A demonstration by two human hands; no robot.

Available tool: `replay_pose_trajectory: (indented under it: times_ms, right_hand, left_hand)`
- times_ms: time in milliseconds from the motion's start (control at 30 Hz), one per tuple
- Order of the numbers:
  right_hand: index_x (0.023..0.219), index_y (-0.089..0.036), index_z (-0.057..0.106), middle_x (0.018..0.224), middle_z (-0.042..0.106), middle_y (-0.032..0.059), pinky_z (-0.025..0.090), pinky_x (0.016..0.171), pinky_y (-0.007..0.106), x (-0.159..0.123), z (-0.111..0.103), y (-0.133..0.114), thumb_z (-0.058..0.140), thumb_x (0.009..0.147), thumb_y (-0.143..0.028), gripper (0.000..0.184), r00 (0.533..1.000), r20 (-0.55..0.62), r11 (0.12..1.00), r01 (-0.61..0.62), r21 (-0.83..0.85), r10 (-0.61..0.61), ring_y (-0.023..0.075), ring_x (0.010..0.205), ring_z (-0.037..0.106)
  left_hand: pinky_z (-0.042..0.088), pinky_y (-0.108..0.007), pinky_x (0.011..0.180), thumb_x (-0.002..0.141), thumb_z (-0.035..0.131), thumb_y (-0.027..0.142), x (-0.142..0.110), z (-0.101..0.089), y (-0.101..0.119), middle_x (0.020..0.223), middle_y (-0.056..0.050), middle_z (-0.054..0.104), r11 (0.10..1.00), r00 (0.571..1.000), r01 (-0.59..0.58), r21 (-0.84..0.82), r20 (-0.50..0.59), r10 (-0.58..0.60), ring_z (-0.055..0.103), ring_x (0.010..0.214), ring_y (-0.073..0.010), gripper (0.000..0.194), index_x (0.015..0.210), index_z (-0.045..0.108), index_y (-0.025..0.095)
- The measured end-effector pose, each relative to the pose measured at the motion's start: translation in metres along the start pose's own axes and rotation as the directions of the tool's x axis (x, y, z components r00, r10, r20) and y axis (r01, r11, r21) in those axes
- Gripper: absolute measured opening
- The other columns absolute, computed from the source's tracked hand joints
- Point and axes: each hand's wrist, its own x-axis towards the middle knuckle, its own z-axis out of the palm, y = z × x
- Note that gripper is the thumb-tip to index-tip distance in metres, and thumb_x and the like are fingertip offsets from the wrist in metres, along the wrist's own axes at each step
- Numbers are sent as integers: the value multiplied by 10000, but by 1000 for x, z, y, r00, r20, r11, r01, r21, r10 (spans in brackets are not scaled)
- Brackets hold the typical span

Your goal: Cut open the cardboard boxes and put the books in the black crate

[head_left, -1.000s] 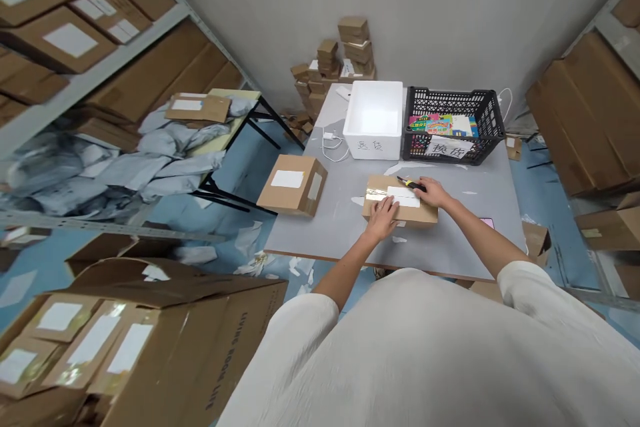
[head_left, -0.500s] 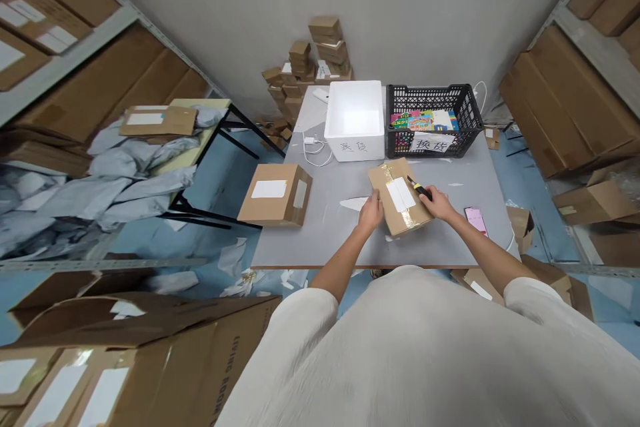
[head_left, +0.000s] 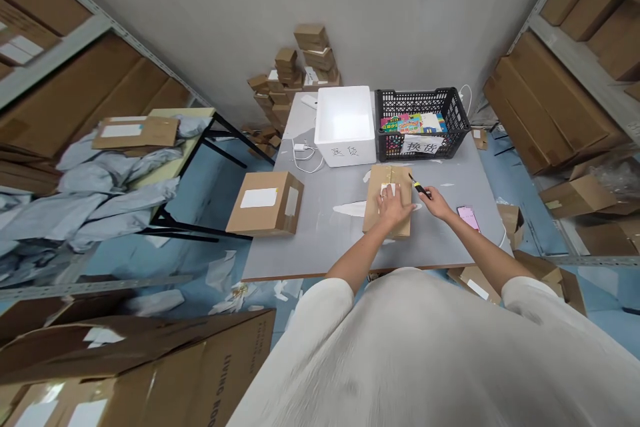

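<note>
Now the flat cardboard box (head_left: 387, 203) lies lengthwise on the grey table (head_left: 320, 240), just in front of the white foam bin (head_left: 345, 123) and black crate (head_left: 423, 121). Our left hand (head_left: 395, 209) lies flat and open on its label, pinning it. Our right hand (head_left: 436, 201) is clenched around the yellow-and-black cutter (head_left: 419, 186), blade near the box's right edge; we judge the tape cut is in hand, calling for a shallow, steady draw.

Flat brown taped parcel (head_left: 387, 210) — white label up — beside yellow-black cutter (head_left: 420, 188).
</note>
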Motion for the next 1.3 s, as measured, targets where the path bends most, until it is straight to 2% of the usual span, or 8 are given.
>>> replay_pose_trajectory:
  times_ms: [200, 300, 367, 467, 567, 833, 1100, 1300]
  right_hand:
    - [1128, -241, 672, 1352, 700, 151, 519, 1160, 511, 11, 2, 2, 637, 951, -658, 454, 998, -66, 999, 8, 51, -4, 322, 1273, 666]
    - [1109, -250, 663, 1387, 701, 158, 477, 1218, 545, 12, 2, 2, 649, 923, -680, 469, 993, -119, 996, -3, 86, 13, 343, 1367, 627]
    - [1111, -258, 650, 1342, 733, 139, 497, 1197, 542, 12, 1, 0, 651, 915, -691, 476, 991, -122, 990, -39, 132, 56, 336, 1346, 645]
    - [1083, -260, 617, 1164, 791, 97, 594, 1050, 474, 8, 2, -4, 638, 942, -656, 422, 989, -15, 963, -141, 229, 149, 294, 1164, 733]
    - [1037, -262, 590, 1073, 815, 79, 636, 889, 381, -2, 4, -11, 640, 986, -562, 308, 973, 84, 915, -230, 330, 214, 245, 1018, 785]
    - [1020, -253, 638, 1004, 835, 86, 673, 763, 333, -43, -6, -12, 701, 993, -462, 220, 896, 356, 768, -419, 485, 264, 226, 869, 824]
    - [881, -231, 685, 888, 785, 75, 605, 577, 304, -37, -42, 16, 663, 996, -578, 366, 932, 310, 940, -261, 219, 186, 202, 703, 729]
    - [1075, -223, 755, 851, 783, 52, 562, 619, 298, -18, -75, 19, 732, 951, -581, 380, 898, 439, 1000, -18, -20, 25, 205, 700, 717]
  left_hand:
    - [229, -714, 1309, 854, 817, 500, -1, 7, 6, 1824, -312, 264, 994, 995, -66, 89, 79, 59, 262, 1684, -524, 1125, 1774, 241, 206]
    - [242, -687, 1312, 771, 892, 387, 0, -4, -11, 1815, -304, 266, 965, 964, -221, 142, 183, 194, 280, 1681, -493, 1216, 1778, 229, 228]
    - [248, -662, 1319, 731, 910, 301, 1, -16, -27, 1817, -264, 285, 924, 913, -357, 140, 262, 313, 300, 1681, -458, 1220, 1768, 267, 280]
    - [237, -637, 1331, 724, 878, 211, 1, -32, -49, 1830, -211, 290, 883, 858, -456, 107, 315, 405, 319, 1677, -431, 1169, 1746, 321, 324]
    - [244, -608, 1329, 750, 853, 221, -6, -40, -59, 1782, -204, 362, 881, 864, -456, 126, 303, 403, 409, 1616, -418, 1126, 1738, 321, 308]
    - [390, -484, 1214, 813, 923, 476, -33, -30, -38, 1521, -189, 566, 868, 866, -477, 137, 245, 437, 540, 1449, -407, 920, 1590, 485, 251]
    - [311, -528, 1276, 736, 987, 463, -22, -23, -30, 1481, -186, 604, 892, 887, -417, 174, 293, 357, 571, 1432, -416, 927, 1506, 527, 229]
    - [305, -511, 1293, 691, 1018, 442, -22, -17, -27, 1469, -212, 575, 887, 892, -412, 208, 293, 345, 584, 1411, -412, 988, 1506, 526, 180]
